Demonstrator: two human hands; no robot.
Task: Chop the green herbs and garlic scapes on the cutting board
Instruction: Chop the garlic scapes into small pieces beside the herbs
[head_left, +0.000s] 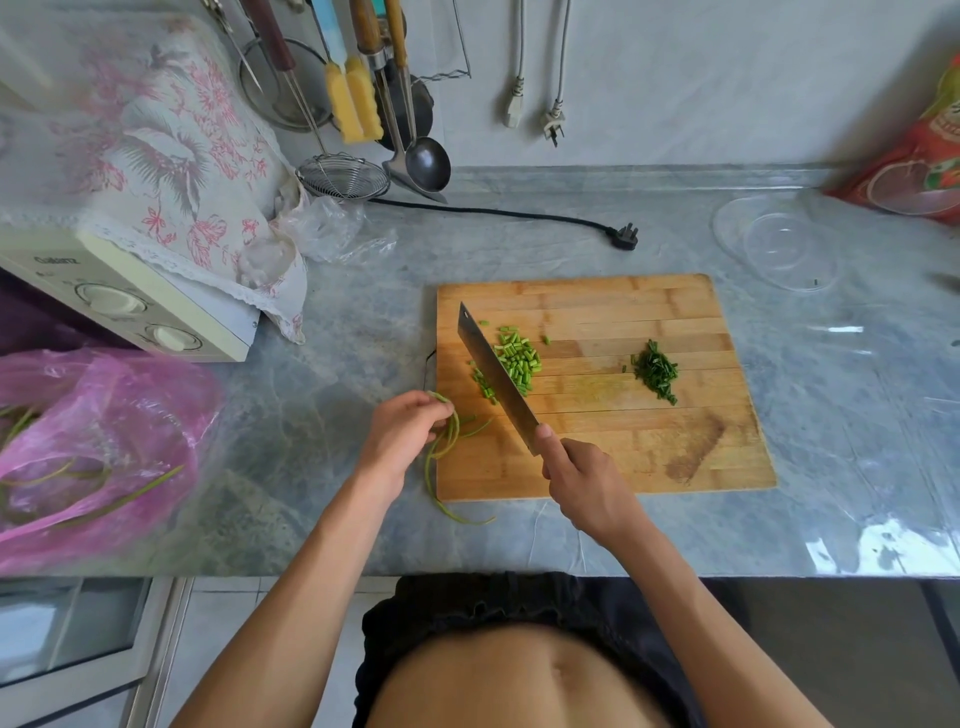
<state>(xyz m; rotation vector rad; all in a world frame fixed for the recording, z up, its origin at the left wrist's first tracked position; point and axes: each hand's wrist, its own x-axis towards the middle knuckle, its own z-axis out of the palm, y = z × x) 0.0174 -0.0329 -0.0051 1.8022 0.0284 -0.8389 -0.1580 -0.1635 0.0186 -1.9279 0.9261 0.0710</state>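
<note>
Home kitchen: marble counter (675, 234) w/ microwave (119, 291); hung ladle (427, 161) & strainers (343, 176); cutting board (649, 457).

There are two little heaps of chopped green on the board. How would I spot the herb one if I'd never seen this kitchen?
Find the wooden cutting board on the grey counter. The chopped herbs lie alone right of its middle, away from the cleaver. They are dark green and finely shredded, unlike the paler, chunky garlic scape pieces beside the blade.

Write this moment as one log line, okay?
right hand: holds cleaver | left hand: gathers uncut garlic scapes | cutting board: two chopped piles
</note>
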